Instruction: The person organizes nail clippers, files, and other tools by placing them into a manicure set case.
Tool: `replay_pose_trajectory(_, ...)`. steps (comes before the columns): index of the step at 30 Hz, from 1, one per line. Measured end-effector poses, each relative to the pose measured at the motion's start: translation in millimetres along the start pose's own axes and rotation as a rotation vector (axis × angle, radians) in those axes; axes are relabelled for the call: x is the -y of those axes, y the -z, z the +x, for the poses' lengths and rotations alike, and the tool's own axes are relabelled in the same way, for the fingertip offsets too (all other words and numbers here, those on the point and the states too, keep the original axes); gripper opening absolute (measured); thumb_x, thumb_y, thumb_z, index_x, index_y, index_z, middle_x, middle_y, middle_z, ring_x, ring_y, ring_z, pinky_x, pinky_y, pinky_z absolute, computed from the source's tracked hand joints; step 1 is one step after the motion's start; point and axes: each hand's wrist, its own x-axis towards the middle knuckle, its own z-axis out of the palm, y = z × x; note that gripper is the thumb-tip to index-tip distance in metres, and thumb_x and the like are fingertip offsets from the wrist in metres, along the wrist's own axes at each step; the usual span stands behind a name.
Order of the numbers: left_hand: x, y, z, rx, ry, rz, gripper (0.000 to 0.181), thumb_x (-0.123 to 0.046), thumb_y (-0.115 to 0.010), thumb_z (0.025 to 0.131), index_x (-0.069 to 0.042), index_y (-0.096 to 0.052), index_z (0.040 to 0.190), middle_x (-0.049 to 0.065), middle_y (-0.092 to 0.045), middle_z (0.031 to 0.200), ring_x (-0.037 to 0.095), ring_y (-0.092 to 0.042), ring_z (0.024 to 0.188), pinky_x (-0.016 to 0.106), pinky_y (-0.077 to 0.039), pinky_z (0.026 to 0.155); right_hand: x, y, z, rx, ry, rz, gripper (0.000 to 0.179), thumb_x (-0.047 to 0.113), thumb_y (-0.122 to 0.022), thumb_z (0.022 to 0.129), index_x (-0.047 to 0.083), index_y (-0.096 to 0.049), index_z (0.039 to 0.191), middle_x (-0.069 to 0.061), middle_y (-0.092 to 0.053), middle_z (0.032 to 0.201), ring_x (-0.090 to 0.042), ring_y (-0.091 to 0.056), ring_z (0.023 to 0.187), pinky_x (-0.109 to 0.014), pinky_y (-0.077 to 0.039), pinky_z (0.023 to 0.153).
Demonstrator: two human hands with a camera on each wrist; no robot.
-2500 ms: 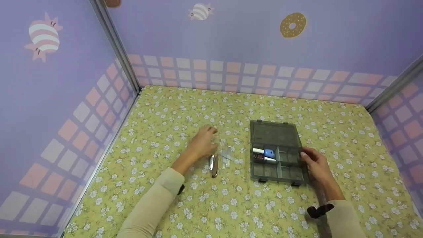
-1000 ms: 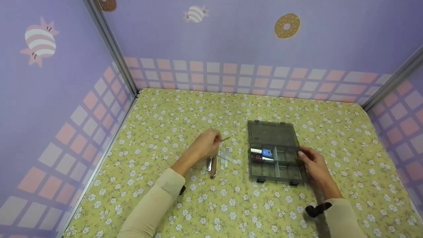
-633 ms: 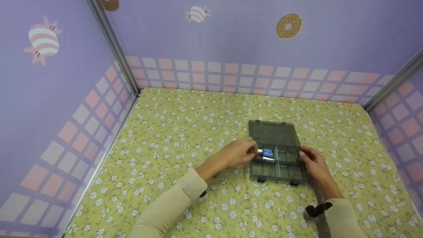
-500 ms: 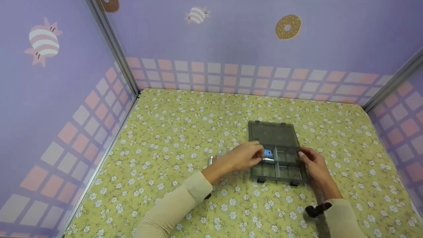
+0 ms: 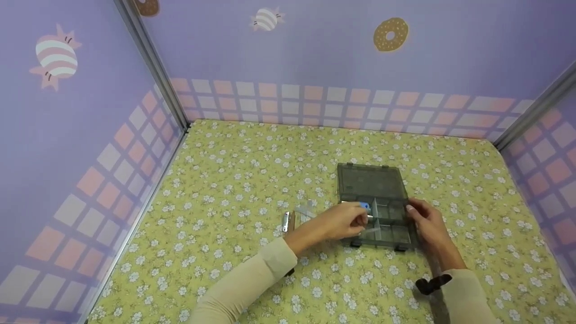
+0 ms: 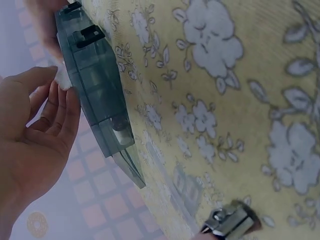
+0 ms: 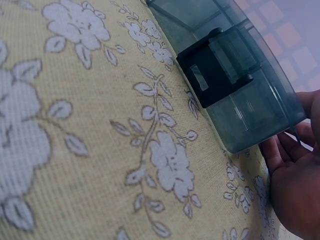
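Note:
A smoky translucent compartment box (image 5: 373, 182) lies with its lid folded back in the head view. My left hand (image 5: 344, 220) is over its front left compartment, pinching a thin pale strip (image 6: 63, 79) between thumb and fingers. That strip's exact kind cannot be made out. My right hand (image 5: 428, 225) grips the box's right side, thumb on the rim and fingers against the wall (image 7: 245, 120). A blue-and-white bottle (image 5: 365, 206), like nail polish, lies in the back left compartment, partly hidden by my left hand.
Left of the box lie a silver nail clipper (image 5: 285, 222), a brown slim object (image 5: 292, 221) partly under my left forearm, and several clear strips (image 5: 306, 209). A floral cloth (image 5: 252, 180) covers the table; patterned walls (image 5: 288, 54) stand around it.
My left hand has picked up the thin strip beyond the clipper and carried it right to the box, then toward its front left compartment. The right hand has stayed on the box.

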Motion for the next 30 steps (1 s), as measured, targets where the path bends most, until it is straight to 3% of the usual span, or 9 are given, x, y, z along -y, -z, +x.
replay_pose_trajectory(9,26.3,29.5,-20.1,-0.054,0.127,-0.025,0.02,-0.019,-0.071,0.104,-0.007,-0.071,0.12,-0.001,-0.064,0.112,0.008,-0.062,0.1,0.017,-0.052,0.087,-2.0,-1.4,0.9,-0.013,0.006,-0.056,0.061,0.041,-0.052,0.112,0.001,-0.046,0.158,-0.023,-0.054,0.15,-0.014,-0.056,0.122,-0.013,-0.047,0.089)
replay_pose_trajectory(13,45.6,42.5,-34.9,-0.049,0.176,-0.013,0.025,-0.02,-0.071,0.104,-0.006,-0.071,0.124,0.002,-0.065,0.116,0.014,-0.063,0.106,0.025,-0.054,0.092,-0.5,-1.6,1.4,-0.008,-0.012,-0.046,0.061,0.041,-0.05,0.113,0.002,-0.043,0.16,-0.023,-0.052,0.151,-0.023,-0.056,0.127,-0.015,-0.047,0.087)
replay_pose_trajectory(18,68.2,53.6,-53.8,-0.02,0.236,-0.011,0.034,-0.023,-0.072,0.104,-0.004,-0.068,0.132,0.006,-0.064,0.122,0.021,-0.064,0.114,0.034,-0.055,0.097,2.4,-0.9,1.7,0.001,-0.055,-0.015,0.058,0.033,-0.049,0.114,0.0,-0.041,0.161,-0.024,-0.049,0.154,-0.017,-0.054,0.126,-0.014,-0.047,0.088)
replay_pose_trajectory(24,85.4,60.6,-69.7,0.006,0.302,0.011,0.046,-0.027,-0.072,0.104,-0.007,-0.062,0.144,0.007,-0.059,0.137,0.025,-0.06,0.127,0.041,-0.053,0.104,3.1,-0.1,1.5,0.002,-0.069,-0.011,0.056,0.031,-0.049,0.114,0.0,-0.04,0.161,-0.024,-0.048,0.154,-0.004,-0.054,0.118,-0.013,-0.047,0.089)
replay_pose_trajectory(30,94.5,56.0,-75.5,0.028,0.294,0.039,0.044,-0.028,-0.073,0.102,-0.009,-0.063,0.141,0.006,-0.059,0.137,0.024,-0.058,0.127,0.042,-0.052,0.104,1.3,-1.9,1.3,-0.007,-0.029,-0.015,0.061,0.039,-0.051,0.113,0.001,-0.043,0.16,-0.023,-0.05,0.153,-0.004,-0.054,0.117,-0.013,-0.047,0.089)
